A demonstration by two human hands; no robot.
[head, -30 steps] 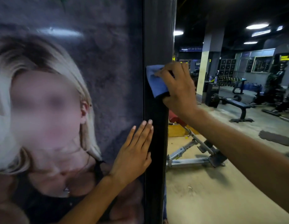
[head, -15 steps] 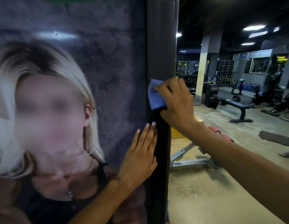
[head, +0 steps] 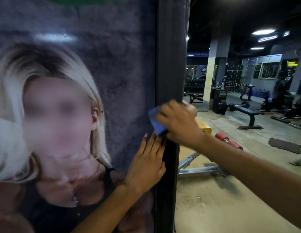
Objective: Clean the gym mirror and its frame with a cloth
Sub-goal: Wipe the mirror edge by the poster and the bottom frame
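Centrally, a dark vertical frame is shown dividing the view. Against it, a blue cloth is pressed by the right hand, whose fingers are curled over the cloth in a closed grip; only the cloth's left edge is seen, the rest being hidden beneath the hand. Just below, the left hand is laid flat with straight, released fingers, holding nothing, its palm on the poster and its fingertips reaching the frame's left edge, almost touching the cloth's lower corner. The poster, printed with a blond-haired figure on a mottled grey ground, fills the left half of the view. To the right of the frame, the mirror is seen carrying a view of the gym: a concrete floor, a pillar, a flat weight bench, an adjustable bench frame with red roller pads, a yellow box, a dark floor mat, dumbbell racks and ceiling lights. Much of the lower mirror is blocked by the right forearm, which crosses it diagonally.
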